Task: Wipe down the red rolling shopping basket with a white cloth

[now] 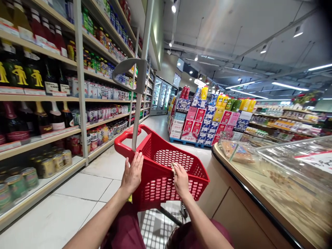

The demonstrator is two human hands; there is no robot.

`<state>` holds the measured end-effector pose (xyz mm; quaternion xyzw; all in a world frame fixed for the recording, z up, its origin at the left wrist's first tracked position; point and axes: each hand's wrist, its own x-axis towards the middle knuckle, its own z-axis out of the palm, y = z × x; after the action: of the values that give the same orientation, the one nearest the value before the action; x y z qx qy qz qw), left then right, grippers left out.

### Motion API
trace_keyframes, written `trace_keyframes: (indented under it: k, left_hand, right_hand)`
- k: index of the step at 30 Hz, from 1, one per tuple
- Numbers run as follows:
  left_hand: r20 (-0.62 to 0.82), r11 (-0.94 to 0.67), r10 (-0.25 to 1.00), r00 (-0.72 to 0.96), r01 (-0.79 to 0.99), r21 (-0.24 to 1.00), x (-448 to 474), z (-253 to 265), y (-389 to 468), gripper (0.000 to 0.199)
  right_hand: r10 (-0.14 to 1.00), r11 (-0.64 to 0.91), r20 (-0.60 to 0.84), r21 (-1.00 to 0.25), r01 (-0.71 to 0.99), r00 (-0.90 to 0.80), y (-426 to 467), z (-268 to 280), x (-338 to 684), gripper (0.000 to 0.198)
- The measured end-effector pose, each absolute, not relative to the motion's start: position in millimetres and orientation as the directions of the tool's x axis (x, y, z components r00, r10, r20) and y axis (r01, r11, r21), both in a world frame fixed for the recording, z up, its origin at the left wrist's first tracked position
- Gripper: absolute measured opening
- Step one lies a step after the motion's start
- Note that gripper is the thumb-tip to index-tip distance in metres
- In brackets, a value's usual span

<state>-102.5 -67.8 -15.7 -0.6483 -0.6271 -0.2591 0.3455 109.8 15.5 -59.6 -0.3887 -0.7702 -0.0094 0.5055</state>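
A red plastic shopping cart basket [153,173] with perforated walls stands right in front of me. My left hand [132,173] lies with its fingers stretched out against the basket's near left side, by the foot of a metal pole [145,38]. A grey plastic loop [141,76] is fixed on that pole. At the basket's near rim, my right hand [181,180] is closed around a small pale crumpled cloth [173,167], mostly hidden by the fingers. Below my left wrist shows a bit of something yellow [130,198] that I cannot make out.
Shelves of bottles and cans [109,100] line the left side. A glass-topped counter [259,193] with a black edge stands close on the right. Stacked drink cartons [194,121] rise ahead. Pale tiled floor [77,186] runs along the aisle.
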Motion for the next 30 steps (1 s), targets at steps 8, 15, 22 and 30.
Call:
trace_keyframes:
  k: [8,15,22,30]
  left_hand:
    - [0.715,-0.006,0.688,0.122,0.987,-0.163,-87,-17,-59,0.063]
    - [0.677,-0.048,0.718,0.161,0.982,-0.183,-56,-23,-49,0.061]
    - [0.605,-0.124,0.759,0.239,0.966,-0.227,-37,-30,-44,0.062]
    - [0.59,-0.122,0.771,0.237,0.966,-0.23,-33,-26,-44,0.062]
  right_hand:
    - [0.58,0.73,0.765,-0.333,0.597,-0.281,17,-44,94,0.037]
    - [0.612,0.591,0.786,-0.386,0.708,-0.083,33,-64,153,0.034]
    - [0.636,0.625,0.747,-0.351,0.697,-0.194,44,-64,189,0.035]
    - [0.638,0.597,0.759,-0.384,0.704,-0.127,38,-61,157,0.035]
